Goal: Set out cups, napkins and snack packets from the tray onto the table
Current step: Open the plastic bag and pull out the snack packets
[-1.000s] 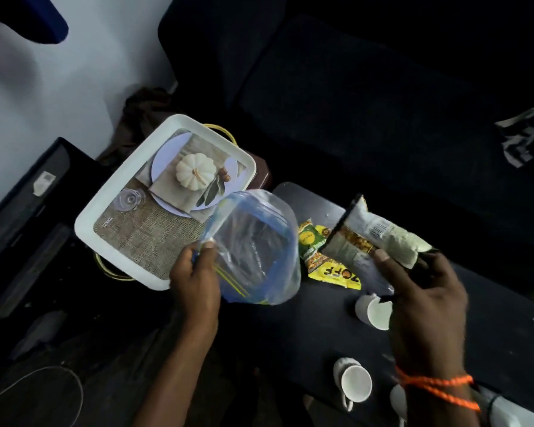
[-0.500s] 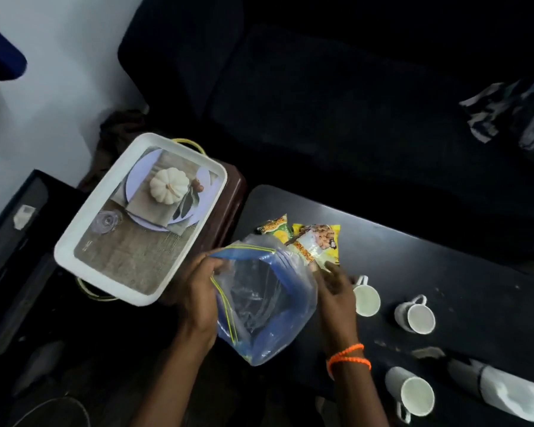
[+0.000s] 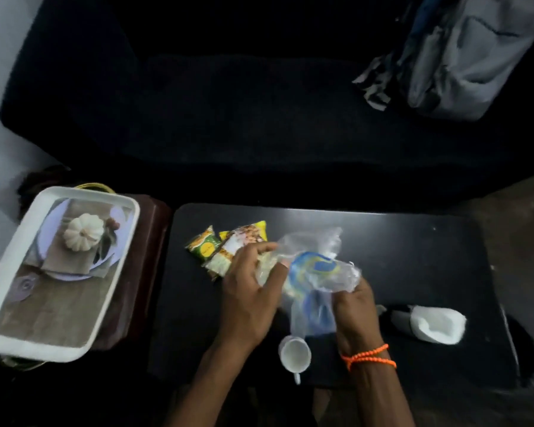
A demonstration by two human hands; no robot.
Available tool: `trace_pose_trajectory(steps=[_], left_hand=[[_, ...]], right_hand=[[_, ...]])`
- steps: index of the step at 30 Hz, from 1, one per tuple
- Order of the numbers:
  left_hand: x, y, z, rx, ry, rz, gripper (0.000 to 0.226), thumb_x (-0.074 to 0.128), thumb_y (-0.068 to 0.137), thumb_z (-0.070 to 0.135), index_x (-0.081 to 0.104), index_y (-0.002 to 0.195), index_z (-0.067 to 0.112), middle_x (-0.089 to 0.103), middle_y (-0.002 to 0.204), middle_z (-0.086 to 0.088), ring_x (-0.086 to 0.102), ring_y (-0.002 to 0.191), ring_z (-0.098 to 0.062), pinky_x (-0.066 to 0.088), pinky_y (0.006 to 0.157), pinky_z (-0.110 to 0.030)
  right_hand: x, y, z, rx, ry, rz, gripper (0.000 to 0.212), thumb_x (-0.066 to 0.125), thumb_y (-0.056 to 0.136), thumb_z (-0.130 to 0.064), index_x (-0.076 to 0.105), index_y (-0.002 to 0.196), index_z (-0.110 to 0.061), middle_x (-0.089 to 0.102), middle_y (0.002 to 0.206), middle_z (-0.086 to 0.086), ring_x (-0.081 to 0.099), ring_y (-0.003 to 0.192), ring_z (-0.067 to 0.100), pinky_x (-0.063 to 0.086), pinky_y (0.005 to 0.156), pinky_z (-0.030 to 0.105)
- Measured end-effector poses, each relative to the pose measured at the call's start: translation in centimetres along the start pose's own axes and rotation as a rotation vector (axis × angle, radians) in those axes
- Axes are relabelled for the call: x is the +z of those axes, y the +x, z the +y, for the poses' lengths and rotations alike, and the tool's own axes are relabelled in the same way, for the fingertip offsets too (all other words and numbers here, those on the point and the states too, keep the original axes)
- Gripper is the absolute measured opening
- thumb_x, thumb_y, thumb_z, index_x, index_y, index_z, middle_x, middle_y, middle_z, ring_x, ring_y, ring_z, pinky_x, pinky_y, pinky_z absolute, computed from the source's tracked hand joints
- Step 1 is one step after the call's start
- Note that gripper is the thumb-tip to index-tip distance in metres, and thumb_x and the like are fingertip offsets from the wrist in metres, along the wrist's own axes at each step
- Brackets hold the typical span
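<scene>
Head view: the snack packets [image 3: 228, 248] lie in a small overlapping pile on the dark table [image 3: 398, 241], toward its left end, so I count that part as done. One white cup [image 3: 294, 355] stands near the front edge; any other cups are hidden behind my arms or the bag, I cannot tell. A white wad that I take for the napkins [image 3: 435, 324] lies at the right end. My left hand [image 3: 248, 297] and right hand [image 3: 353, 306] both have fingers closed on the clear zip bag [image 3: 316, 272], bunching it above the table; it looks empty. The white tray [image 3: 10, 334] sits well left on a brown stand [image 3: 142, 260], its printed floor bare. I judge little remains beyond putting the bag away.
</scene>
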State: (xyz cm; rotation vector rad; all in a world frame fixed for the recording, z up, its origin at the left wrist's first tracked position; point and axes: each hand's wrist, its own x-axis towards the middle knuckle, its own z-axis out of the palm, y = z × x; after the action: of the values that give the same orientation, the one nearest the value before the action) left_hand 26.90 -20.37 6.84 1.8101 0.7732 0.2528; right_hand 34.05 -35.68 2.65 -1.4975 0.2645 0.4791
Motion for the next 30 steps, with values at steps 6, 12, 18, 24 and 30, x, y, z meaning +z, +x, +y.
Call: trace_pose_trajectory(steps=[6, 12, 18, 24, 30], left_hand=[[10.0, -1.8, 2.4, -0.481, -0.429, -0.519, 0.052, 0.081, 0.074, 0.057, 0.063, 0.12, 0.042, 0.075, 0.121, 0.003, 0.072, 0.113, -0.019, 0.06, 0.093, -0.039], [18.2, -2.2, 2.9, -0.198, -0.115, -0.5, 0.048, 0.08, 0.076, 0.005, 0.07, 0.092, 0.048, 0.075, 0.092, 0.02, 0.069, 0.082, 0.005, 0.05, 0.07, -0.008], [26.9, -4.7, 6.6, -0.128, 0.063, -0.419, 0.038, 0.053, 0.068, -0.011, 0.063, 0.066, 0.025, 0.072, 0.079, 0.01, 0.064, 0.075, -0.01, 0.05, 0.071, -0.028], [34.3, -10.3, 10.6, -0.358, -0.071, -0.806, 0.01, 0.064, 0.076, 0.005, 0.067, 0.076, 0.015, 0.074, 0.073, -0.006, 0.066, 0.069, -0.02, 0.054, 0.06, -0.027], [37.4, -12.6, 11.8, -0.371, -0.033, -1.048, 0.062, 0.074, 0.087, 0.034, 0.048, 0.144, 0.04, 0.056, 0.138, 0.007, 0.055, 0.117, -0.008, 0.047, 0.097, -0.033]], right_hand=[[-7.1, -0.2, -2.2, -0.035, -0.037, 0.095, 0.029, 0.058, 0.08, 0.024, 0.069, 0.077, -0.002, 0.073, 0.069, 0.004, 0.065, 0.062, 0.009, 0.053, 0.057, 0.022], [-18.1, -0.7, -4.3, -0.054, -0.499, -0.16, 0.04, 0.079, 0.076, 0.006, 0.074, 0.111, -0.012, 0.07, 0.115, 0.007, 0.068, 0.107, 0.016, 0.051, 0.093, 0.024], [-25.8, -3.1, -6.1, -0.02, -0.235, -0.083, 0.107, 0.092, 0.065, -0.001, 0.037, 0.151, -0.031, 0.043, 0.148, -0.006, 0.062, 0.125, 0.023, 0.053, 0.105, 0.042], [-30.6, -3.7, -3.7, -0.391, -0.515, 0.302, 0.061, 0.077, 0.065, -0.002, 0.071, 0.121, -0.023, 0.067, 0.127, -0.003, 0.06, 0.121, 0.002, 0.049, 0.103, 0.028], [-37.3, -4.9, -1.3, -0.092, -0.399, 0.66, 0.025, 0.079, 0.063, -0.014, 0.077, 0.08, -0.033, 0.073, 0.069, -0.015, 0.063, 0.064, -0.01, 0.05, 0.066, 0.023]])
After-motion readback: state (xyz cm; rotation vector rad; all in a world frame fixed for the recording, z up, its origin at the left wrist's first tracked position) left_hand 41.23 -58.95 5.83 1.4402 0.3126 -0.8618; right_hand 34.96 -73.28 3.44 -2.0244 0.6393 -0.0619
